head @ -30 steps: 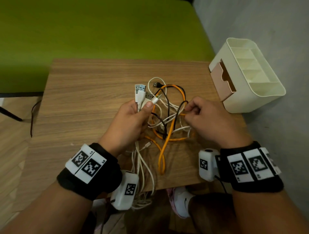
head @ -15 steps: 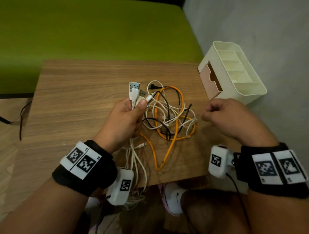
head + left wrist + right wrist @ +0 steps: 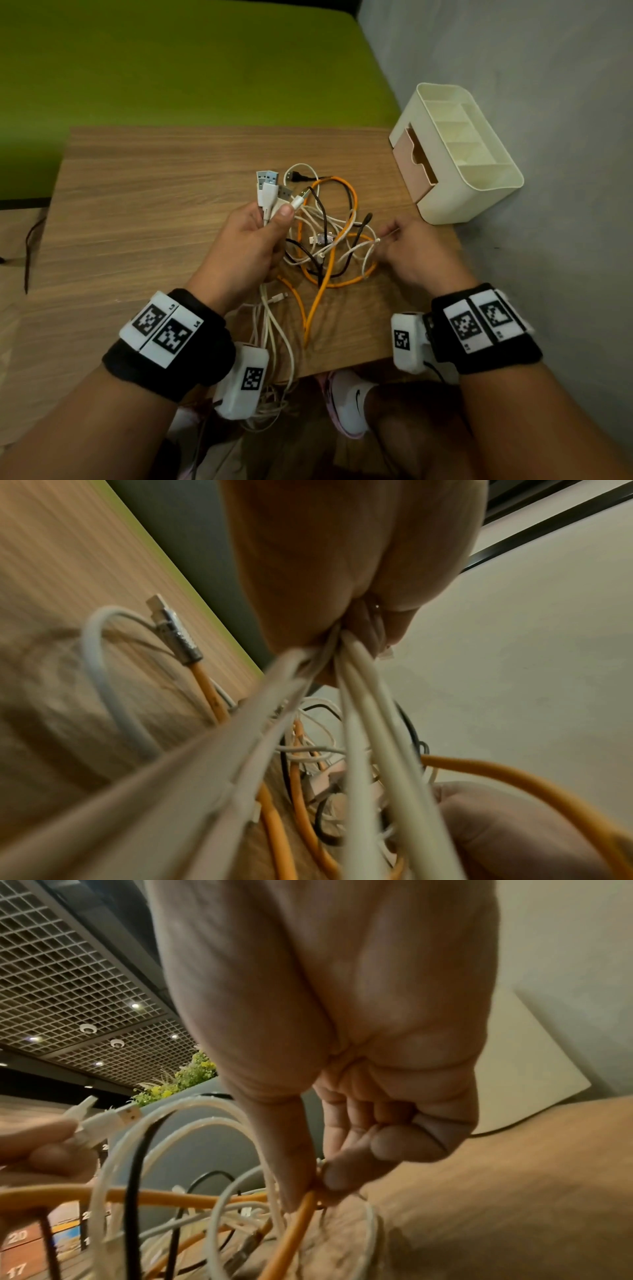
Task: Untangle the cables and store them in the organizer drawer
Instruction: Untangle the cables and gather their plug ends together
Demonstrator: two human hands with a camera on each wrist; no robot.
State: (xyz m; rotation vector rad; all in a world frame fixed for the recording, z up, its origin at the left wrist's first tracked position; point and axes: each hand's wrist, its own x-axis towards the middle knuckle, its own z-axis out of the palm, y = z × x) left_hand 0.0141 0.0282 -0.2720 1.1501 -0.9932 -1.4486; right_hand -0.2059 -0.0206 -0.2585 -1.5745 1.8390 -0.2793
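Cables (image 3: 325, 240): knotted heap at frame centre on the tabletop (image 3: 137, 205). Head view: left hand (image 3: 250, 240) clenched round a bunch of white plug ends. Right hand (image 3: 411, 253), half a second ago lifted clear toward the organizer (image 3: 479, 192), is back at the heap's right edge, so sorting resumes; drawer (image 3: 407, 161) part open at upper right, nothing stored. Left wrist view: white leads (image 3: 346, 653) run from the closed grip. Right wrist view: thumb and forefinger pinch the orange cable (image 3: 298, 1229).

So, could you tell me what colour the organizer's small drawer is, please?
The drawer is a pale pink-beige, set in the cream organizer; the head view shows it best.
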